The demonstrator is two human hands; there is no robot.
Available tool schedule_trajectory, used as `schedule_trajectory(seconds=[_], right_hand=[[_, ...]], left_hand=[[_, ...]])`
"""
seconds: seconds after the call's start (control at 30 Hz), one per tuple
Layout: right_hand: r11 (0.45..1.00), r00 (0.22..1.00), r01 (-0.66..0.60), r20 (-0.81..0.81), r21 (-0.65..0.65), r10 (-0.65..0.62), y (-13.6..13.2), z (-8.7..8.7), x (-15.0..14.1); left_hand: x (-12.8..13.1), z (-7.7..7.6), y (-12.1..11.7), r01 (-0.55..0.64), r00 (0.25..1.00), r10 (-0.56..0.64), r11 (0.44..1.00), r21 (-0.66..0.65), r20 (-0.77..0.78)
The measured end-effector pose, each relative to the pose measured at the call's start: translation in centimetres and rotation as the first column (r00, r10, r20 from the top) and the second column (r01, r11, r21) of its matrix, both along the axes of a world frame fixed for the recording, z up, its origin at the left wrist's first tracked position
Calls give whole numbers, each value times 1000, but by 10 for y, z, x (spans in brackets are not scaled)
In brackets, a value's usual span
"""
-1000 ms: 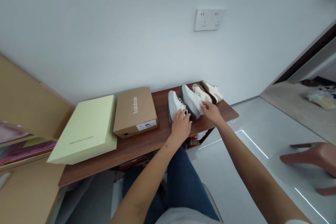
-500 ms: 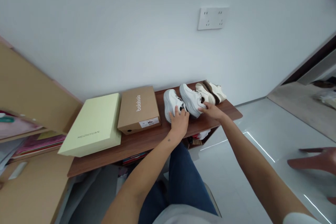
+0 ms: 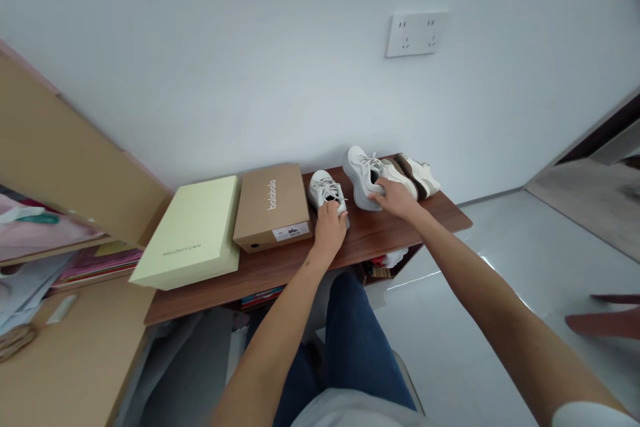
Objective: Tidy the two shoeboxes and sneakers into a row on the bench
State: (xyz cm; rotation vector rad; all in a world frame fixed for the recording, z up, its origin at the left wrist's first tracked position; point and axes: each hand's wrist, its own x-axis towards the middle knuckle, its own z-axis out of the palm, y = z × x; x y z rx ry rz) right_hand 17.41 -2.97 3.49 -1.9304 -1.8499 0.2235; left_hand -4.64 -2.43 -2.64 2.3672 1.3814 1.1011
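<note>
My left hand (image 3: 331, 227) is closed on the heel of a white sneaker (image 3: 324, 185), which stands upright on the brown wooden shelf (image 3: 280, 268) beside the cardboard shoebox. With my right hand (image 3: 397, 199) I grip the heel collar of the other white sneaker (image 3: 359, 173); its toe points to the wall and it looks slightly raised and tilted. Just right of it, partly hidden by my hand, is a pair of cream shoes with brown soles (image 3: 420, 175), set on the shelf's right end.
A brown shoebox (image 3: 273, 203) and a pale yellow box (image 3: 195, 230) lie on the shelf to the left. Behind is a white wall with a socket plate (image 3: 418, 34). A tan desk unit (image 3: 95, 333) stands at far left, and a reddish stool leg (image 3: 603, 323) at far right.
The left sneaker has turned more upright, its laces now facing up, close to the shoebox. The right sneaker has shifted away from it, toward the cream shoes, widening the gap. The view has shifted slightly.
</note>
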Motion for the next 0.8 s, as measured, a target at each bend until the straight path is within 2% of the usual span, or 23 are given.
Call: schedule_trajectory(seconds=[0.13, 0.3, 0.57, 0.8], right_hand=[[997, 996, -21, 85, -72, 27, 7, 6, -15], [990, 987, -62, 139, -129, 80, 20, 1, -32], [982, 981, -91, 153, -163, 116, 35, -9, -44], [974, 968, -95, 208, -207, 139, 39, -8, -49]], left_hand=[[1, -2, 16, 19, 999, -19, 1000, -8, 31], [-1, -7, 32, 34, 997, -32, 999, -16, 74], [-5, -15, 33, 27, 998, -27, 1000, -3, 61], [-8, -20, 39, 16, 999, -17, 999, 28, 46]])
